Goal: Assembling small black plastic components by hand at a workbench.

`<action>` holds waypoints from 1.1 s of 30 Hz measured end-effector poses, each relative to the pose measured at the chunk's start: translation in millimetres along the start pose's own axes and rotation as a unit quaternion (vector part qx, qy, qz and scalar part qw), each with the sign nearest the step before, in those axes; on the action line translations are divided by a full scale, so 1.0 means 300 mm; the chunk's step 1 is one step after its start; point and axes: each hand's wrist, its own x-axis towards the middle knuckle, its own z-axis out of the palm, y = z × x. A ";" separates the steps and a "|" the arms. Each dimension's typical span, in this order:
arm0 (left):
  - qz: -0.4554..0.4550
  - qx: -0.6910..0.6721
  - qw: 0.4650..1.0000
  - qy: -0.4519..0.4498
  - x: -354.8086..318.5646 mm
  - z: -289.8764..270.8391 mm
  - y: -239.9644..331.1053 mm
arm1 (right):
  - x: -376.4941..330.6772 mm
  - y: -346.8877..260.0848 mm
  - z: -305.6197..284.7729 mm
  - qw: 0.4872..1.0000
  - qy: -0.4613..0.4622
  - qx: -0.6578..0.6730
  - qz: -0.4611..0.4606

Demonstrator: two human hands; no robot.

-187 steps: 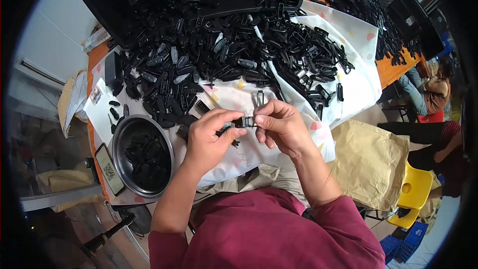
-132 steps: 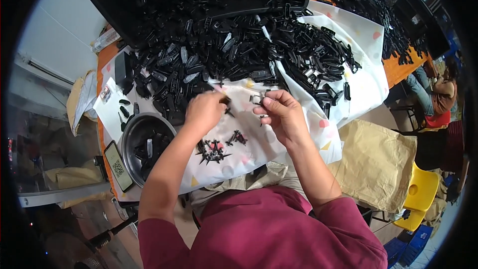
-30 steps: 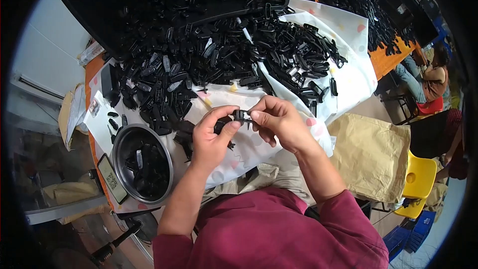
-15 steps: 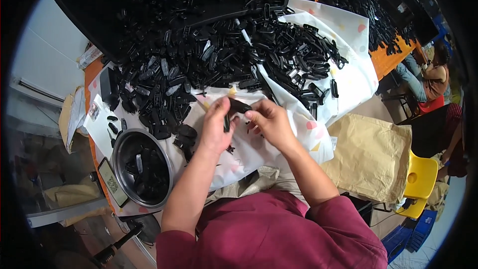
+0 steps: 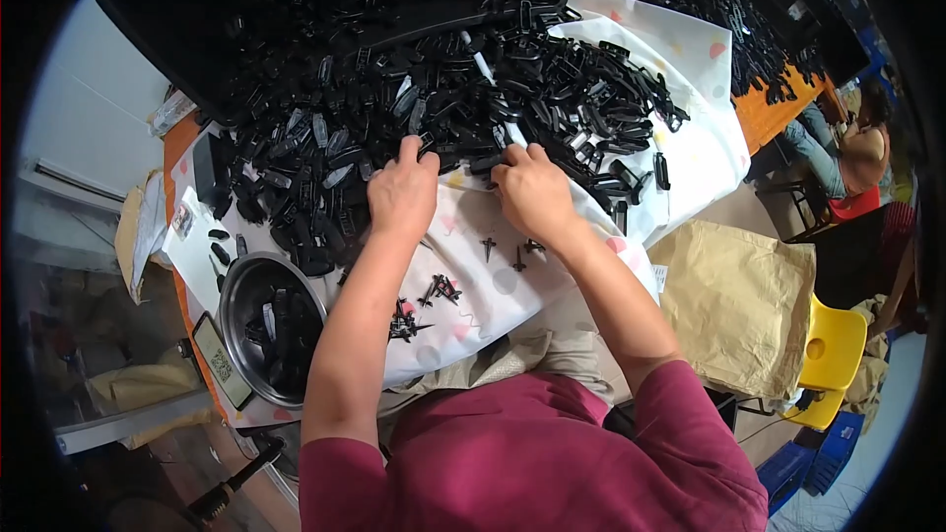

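Observation:
A wide heap of black plastic parts [image 5: 335, 128], some oblong and clip-like, covers the far half of the table. At its near edge my left hand [image 5: 402, 195] reaches down with bent fingers. Whatever those fingertips grip is hidden among the parts. To the right, my right hand [image 5: 534, 195] curls its fingers on a black plastic part [image 5: 483, 166] at the heap's edge. Just beyond that hand lies a white pen-like stick [image 5: 481, 61]. Small black pointed pieces [image 5: 440, 290] lie on the white spotted cloth [image 5: 473, 310] between my forearms.
A metal bowl [image 5: 233, 298] with black parts stands left, beside a phone-like panel [image 5: 223, 360]. Behind the heap is a large black tray [image 5: 148, 34]. Brown paper [image 5: 734, 310] lies over a yellow chair [image 5: 833, 350] at right. Another person [image 5: 865, 158] sits farther off.
Both hands have moved forward and apart, from the cloth to the heap's edge. The dark part held between them is no longer seen there. Small pointed pieces on the cloth are now uncovered.

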 end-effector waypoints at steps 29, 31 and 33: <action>-0.298 -0.677 0.673 0.018 -0.206 -0.089 0.150 | -0.018 -0.207 0.054 0.761 0.112 0.578 0.273; -0.304 -0.708 0.636 0.026 -0.205 -0.100 0.143 | -0.015 -0.229 0.010 0.711 0.111 0.640 0.268; -0.308 -0.753 0.581 0.018 -0.208 -0.120 0.133 | -0.029 -0.221 -0.035 0.706 0.106 0.652 0.254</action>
